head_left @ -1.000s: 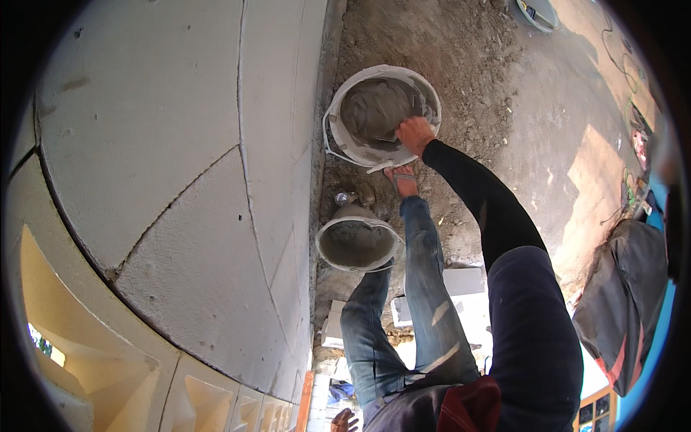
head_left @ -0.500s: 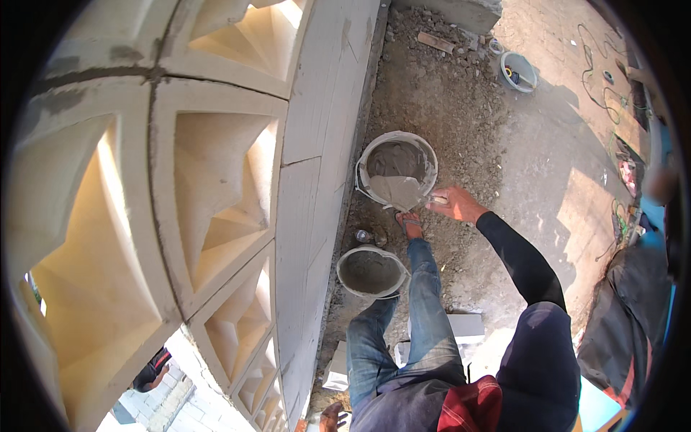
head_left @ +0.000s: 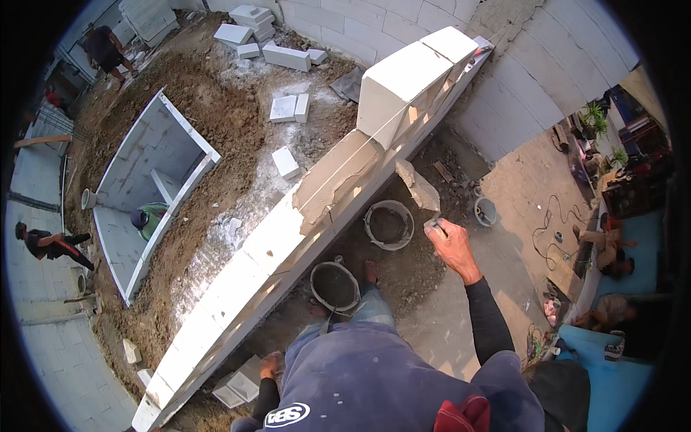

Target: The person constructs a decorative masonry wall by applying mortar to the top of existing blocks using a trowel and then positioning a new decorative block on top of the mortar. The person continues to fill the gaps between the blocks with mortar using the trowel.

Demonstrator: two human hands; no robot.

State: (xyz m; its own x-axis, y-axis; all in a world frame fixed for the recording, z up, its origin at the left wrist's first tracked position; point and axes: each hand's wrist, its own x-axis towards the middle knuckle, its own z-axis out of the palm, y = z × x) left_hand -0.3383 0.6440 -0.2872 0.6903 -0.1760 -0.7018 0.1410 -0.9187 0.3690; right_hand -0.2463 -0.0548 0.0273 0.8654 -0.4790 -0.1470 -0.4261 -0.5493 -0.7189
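My right hand is closed around the handle of a trowel, whose blade carries grey mortar. The trowel is raised to the right of a pale block wall. A bed of wet mortar covers part of the wall's top, beside a large white block standing higher. Below the trowel stands a bucket of mortar, with a second bucket nearer my feet. My left hand hangs low beside the wall, fingers loosely apart, with nothing visible in it.
A taut string runs above the wall. Beyond it, loose white blocks lie near an open block-lined pit, where people are about. At right are a small bucket, a cable and people. Blocks lie by my left hand.
My view has risen and swung, bringing the wall top and the ground beyond into sight. My right hand has lifted the mortar-laden trowel out of the bucket.
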